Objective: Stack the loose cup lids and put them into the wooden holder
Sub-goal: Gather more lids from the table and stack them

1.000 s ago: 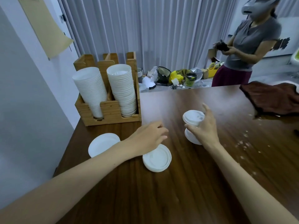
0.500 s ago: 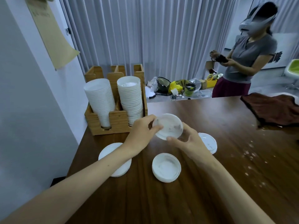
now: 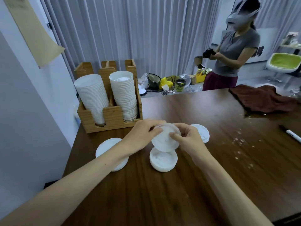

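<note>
A white cup lid [image 3: 163, 141] is held tilted just above the table by both hands: my left hand [image 3: 143, 134] grips its left rim and my right hand [image 3: 187, 137] pinches its right rim. Directly below it lies a second lid [image 3: 162, 162] flat on the table. A third lid [image 3: 202, 133] sits behind my right hand, partly hidden. Another lid [image 3: 107, 147] lies under my left forearm. The wooden holder [image 3: 112, 118] stands at the back left, holding a stack of cups [image 3: 93, 97] and a stack of lids [image 3: 124, 98].
A brown cloth [image 3: 263, 98] lies at the table's far right, with white crumbs [image 3: 241, 142] scattered before it and a marker [image 3: 291, 135] at the right edge. A person [image 3: 231, 53] stands beyond the table. A wall is close on the left.
My hands have brought the held lid lower and nearer, so it now hangs tilted just over the lid lying on the table. The view has tipped slightly.
</note>
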